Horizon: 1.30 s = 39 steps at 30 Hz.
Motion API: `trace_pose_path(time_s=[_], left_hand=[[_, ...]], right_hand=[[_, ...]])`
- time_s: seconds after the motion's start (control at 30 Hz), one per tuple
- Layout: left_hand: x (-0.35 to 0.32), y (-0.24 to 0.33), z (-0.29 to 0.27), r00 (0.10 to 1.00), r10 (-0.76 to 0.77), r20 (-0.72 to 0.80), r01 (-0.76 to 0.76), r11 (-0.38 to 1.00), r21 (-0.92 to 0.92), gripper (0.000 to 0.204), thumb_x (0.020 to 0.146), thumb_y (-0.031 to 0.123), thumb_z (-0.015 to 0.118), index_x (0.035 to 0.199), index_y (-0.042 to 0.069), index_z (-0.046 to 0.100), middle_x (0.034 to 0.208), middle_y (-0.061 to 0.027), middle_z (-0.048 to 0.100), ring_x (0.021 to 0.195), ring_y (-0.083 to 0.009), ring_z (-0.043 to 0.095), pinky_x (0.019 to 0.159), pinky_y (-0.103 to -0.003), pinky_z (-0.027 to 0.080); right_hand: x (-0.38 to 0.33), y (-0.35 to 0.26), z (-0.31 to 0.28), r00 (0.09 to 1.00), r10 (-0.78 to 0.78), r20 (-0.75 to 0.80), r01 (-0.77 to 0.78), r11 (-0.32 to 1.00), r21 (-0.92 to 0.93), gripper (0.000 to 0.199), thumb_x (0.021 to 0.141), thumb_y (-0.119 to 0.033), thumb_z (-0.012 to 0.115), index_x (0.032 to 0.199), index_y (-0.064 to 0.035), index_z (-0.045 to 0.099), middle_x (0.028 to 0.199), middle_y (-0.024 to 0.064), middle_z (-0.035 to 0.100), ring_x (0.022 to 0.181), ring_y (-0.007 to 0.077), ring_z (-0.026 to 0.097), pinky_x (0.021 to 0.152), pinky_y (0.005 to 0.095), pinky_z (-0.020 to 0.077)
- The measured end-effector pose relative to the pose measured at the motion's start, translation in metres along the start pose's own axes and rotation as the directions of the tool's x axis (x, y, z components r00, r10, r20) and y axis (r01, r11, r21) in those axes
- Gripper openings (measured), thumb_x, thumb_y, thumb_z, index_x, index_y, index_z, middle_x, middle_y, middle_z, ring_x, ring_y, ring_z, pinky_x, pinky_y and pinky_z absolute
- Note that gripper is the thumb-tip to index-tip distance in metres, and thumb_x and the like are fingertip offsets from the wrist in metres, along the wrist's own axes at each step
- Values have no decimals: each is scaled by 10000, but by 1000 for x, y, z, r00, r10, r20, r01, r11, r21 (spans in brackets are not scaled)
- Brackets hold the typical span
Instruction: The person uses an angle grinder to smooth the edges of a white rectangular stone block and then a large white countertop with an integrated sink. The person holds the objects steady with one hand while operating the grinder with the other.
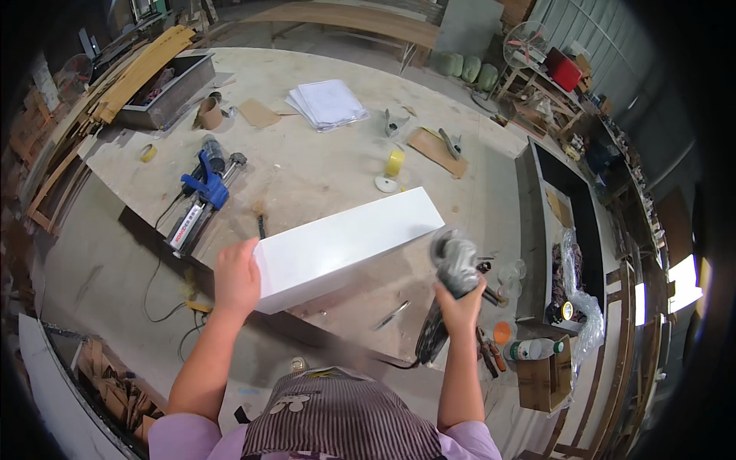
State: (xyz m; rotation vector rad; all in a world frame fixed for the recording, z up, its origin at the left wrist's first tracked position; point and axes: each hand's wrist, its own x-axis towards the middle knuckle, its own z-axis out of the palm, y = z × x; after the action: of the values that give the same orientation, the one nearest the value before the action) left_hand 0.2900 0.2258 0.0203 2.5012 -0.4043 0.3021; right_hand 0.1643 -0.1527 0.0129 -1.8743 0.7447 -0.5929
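A long white box-shaped piece lies aslant across the near part of the worktable, its left end at the table's front edge. My left hand is closed round that left end. In my right hand is an angle grinder, held just off the right end of the white piece; its head is slightly blurred. A dark cord hangs below the grinder. On the table between my arms lies a pen-like thin tool.
A blue caulking gun rests at the left. Farther back are papers, yellow tape and spring clamps. Pliers, a plastic bottle and a cardboard box sit at the right, near a long dark trough.
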Motion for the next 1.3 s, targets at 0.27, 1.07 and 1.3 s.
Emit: trace_pose_path(time_s=[0.27,1.07,1.3], left_hand=[[5,23,15,999,41,-22,-32,949,313,469,914,211,542,1324,-12,491,1331,-212,534,1330,-392,415,1147,-565,232],[9,33,3,996,90,24,-93,973,211,418,876,123,553,1267,-13,497,1231,-197,558,1178,-395,477,1116,-563,277],[8,32,4,995,98,34,-103,972,212,397,906,136,529,1274,-10,500,1213,-204,563,1156,-408,494,1104,-549,297]], right_hand=[[-92,-61,37,800,23,599,161,954,-251,824,713,-304,828,1350,-56,367,1116,274,640,1012,409,658,848,452,533],[-4,-18,12,982,97,159,-68,981,-180,921,681,-237,858,1344,40,281,1123,275,600,1029,324,621,899,403,498],[42,4,-7,992,94,-86,-107,982,-158,858,705,-240,829,1340,33,321,1146,199,573,1015,251,580,880,356,485]])
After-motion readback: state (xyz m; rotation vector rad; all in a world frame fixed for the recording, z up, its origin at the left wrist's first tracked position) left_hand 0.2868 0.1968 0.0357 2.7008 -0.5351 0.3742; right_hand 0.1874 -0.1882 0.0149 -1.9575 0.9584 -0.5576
